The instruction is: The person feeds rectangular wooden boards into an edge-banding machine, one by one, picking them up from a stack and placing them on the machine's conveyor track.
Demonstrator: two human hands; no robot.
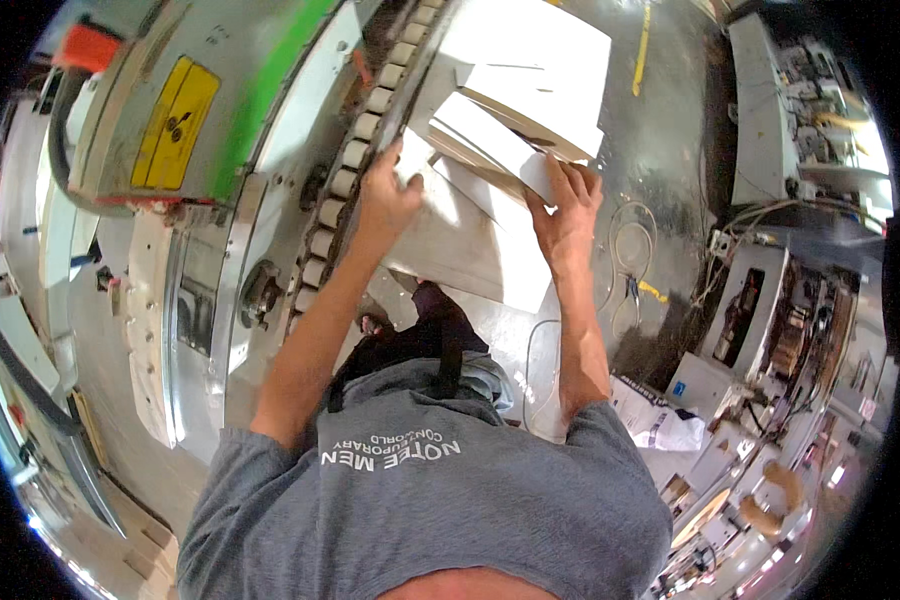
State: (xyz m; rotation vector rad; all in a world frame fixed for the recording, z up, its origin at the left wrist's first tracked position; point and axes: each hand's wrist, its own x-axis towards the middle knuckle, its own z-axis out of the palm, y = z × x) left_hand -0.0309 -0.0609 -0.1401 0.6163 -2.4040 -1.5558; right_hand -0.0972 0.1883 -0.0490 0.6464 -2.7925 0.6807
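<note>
In front of me several white boards [500,145] with brown edges lie stacked at slightly different angles. My right hand [567,215] grips the near right end of the narrow upper board, fingers over its end and thumb at its side. To the left, my left hand [385,195] has its thumb apart from its fingers, close to the row of rollers, with no object visible in it. Below the stack is a larger pale board [490,250], partly lit by bright light. Whether my left fingertips touch a board edge I cannot tell.
A row of white rollers [343,183] runs along a machine [200,100] with a green stripe and yellow label on my left. On the floor at right lies a coiled hose [630,235]. Benches with tools [770,330] and a white sack [660,420] stand farther right.
</note>
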